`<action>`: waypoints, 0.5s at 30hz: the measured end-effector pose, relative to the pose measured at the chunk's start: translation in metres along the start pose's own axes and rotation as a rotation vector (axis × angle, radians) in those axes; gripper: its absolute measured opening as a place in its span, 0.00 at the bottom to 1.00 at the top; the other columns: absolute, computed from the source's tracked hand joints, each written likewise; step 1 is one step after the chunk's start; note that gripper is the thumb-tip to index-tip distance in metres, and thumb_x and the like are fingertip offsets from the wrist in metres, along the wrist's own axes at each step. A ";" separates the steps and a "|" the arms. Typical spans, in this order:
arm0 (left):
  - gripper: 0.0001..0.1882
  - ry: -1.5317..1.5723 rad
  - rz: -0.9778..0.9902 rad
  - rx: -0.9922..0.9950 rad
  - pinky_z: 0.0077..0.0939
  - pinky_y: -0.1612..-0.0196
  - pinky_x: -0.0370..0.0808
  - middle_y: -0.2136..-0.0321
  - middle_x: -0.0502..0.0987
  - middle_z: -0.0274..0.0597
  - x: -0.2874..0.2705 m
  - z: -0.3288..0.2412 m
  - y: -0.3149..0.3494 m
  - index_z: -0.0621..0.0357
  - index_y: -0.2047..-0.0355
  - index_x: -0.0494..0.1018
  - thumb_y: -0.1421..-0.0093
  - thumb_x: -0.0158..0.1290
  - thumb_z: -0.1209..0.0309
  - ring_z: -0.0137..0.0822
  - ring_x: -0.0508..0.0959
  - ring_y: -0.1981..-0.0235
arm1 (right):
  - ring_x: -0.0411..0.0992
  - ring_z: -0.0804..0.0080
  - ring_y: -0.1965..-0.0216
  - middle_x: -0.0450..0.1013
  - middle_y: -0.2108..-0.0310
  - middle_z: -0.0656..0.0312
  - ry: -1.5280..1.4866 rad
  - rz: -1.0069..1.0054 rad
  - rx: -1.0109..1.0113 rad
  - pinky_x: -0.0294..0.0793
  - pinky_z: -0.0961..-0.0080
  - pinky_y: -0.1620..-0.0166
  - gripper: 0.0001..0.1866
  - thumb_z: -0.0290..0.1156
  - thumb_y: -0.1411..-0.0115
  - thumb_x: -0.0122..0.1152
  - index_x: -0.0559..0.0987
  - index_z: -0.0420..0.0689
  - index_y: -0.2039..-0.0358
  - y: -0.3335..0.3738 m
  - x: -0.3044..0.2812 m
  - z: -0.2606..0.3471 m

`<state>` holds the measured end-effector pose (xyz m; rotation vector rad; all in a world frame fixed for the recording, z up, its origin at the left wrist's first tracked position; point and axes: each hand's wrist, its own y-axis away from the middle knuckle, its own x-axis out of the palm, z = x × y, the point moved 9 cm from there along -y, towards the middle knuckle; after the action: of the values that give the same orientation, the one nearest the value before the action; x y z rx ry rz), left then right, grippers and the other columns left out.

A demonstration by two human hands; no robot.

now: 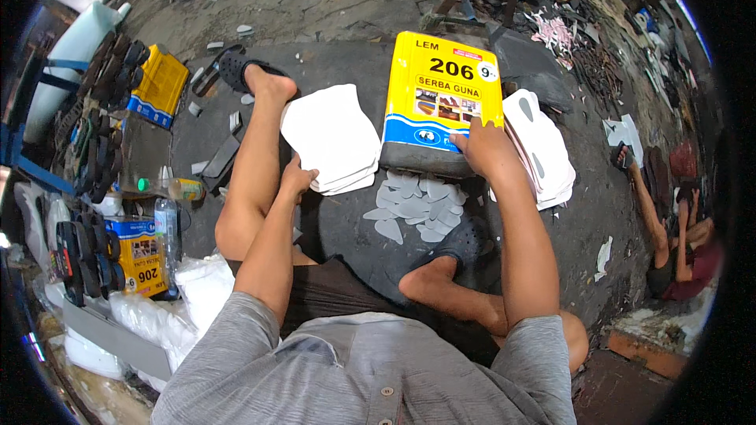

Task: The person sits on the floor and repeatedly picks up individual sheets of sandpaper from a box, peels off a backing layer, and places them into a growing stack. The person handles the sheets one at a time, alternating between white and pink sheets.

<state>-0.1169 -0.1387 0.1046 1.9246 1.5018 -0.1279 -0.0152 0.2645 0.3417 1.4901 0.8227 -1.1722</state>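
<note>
A stack of white foot-like cut sheets (331,134) lies on the ground ahead, left of centre. My left hand (298,179) is closed at its near left edge, with some fingers hidden. A yellow, white and blue tin (402,118) lies flat in front of me, with a dark near side. Across its near right part rests my right hand (482,148), fingers and thumb apart, holding nothing visible. Beside the tin on the right is a second white stack (543,153), bearing grey teardrop patches. Loose grey teardrop pieces (417,203) are heaped just below the tin.
My bare legs (256,165) frame the work spot; a dark clog (235,71) is on my left foot. At left stand bottles (167,224), rows of dark footwear (87,252) and more yellow tins (161,83). Scraps (555,35) litter the far right. Another person (677,244) sits at right.
</note>
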 end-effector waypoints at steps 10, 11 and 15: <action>0.42 -0.532 -0.189 0.527 0.50 0.38 0.72 0.40 0.70 0.60 0.062 -0.095 0.064 0.66 0.35 0.66 0.46 0.69 0.62 0.60 0.70 0.38 | 0.78 0.40 0.49 0.78 0.50 0.35 -0.326 -0.222 0.117 0.77 0.52 0.45 0.39 0.60 0.37 0.64 0.79 0.35 0.43 -0.037 -0.035 -0.036; 0.42 -0.534 -0.181 0.543 0.49 0.38 0.72 0.40 0.71 0.59 0.076 -0.097 0.070 0.66 0.36 0.67 0.47 0.70 0.61 0.58 0.71 0.38 | 0.76 0.40 0.45 0.78 0.49 0.35 -0.357 -0.363 0.030 0.75 0.53 0.42 0.39 0.60 0.36 0.63 0.78 0.35 0.42 -0.056 -0.051 -0.036; 0.28 -0.550 -0.140 0.574 0.48 0.40 0.74 0.44 0.76 0.59 0.097 -0.112 0.077 0.58 0.40 0.75 0.38 0.62 0.59 0.56 0.76 0.42 | 0.68 0.40 0.36 0.56 0.27 0.44 -0.342 -0.438 0.143 0.70 0.49 0.35 0.42 0.65 0.37 0.61 0.70 0.52 0.30 -0.141 -0.053 -0.062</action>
<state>-0.0525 -0.0037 0.1793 1.9606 1.2906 -1.1595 -0.1453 0.3624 0.3502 1.1995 0.8624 -1.7876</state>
